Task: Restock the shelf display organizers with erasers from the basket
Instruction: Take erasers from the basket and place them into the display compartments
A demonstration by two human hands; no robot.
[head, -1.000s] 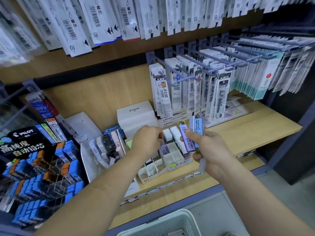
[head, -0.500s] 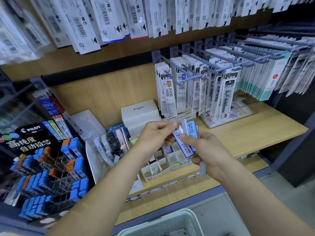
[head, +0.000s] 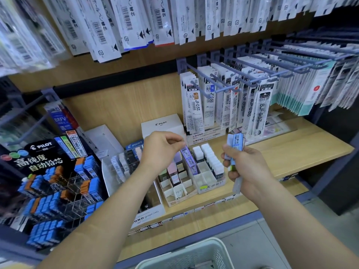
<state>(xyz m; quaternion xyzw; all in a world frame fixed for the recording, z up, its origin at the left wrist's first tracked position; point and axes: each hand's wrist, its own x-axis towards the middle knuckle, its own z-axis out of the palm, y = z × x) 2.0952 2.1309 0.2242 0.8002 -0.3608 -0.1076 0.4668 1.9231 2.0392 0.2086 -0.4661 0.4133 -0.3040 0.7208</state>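
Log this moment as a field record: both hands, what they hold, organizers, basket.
left hand: pinches top of purple eraser pack, at left edge of white organizer
right hand: grips blue packs plus others beneath
white organizer: white erasers at back, front slots empty
basket: below shelf edge, bottom of view

You can read "PILOT" on the white box (head: 162, 124) and on the black display sign (head: 38, 156), which also carries "高纯度 自动铅芯". One hanging refill pack (head: 197, 107) says "JF-0.5" and a neighbouring pack (head: 261, 111) "BJF-0.5". "MONO" stands on the flat box (head: 202, 135) beneath them, "BRFV" on a blue pack (head: 60, 119), and "100" on an eraser (head: 219, 174).
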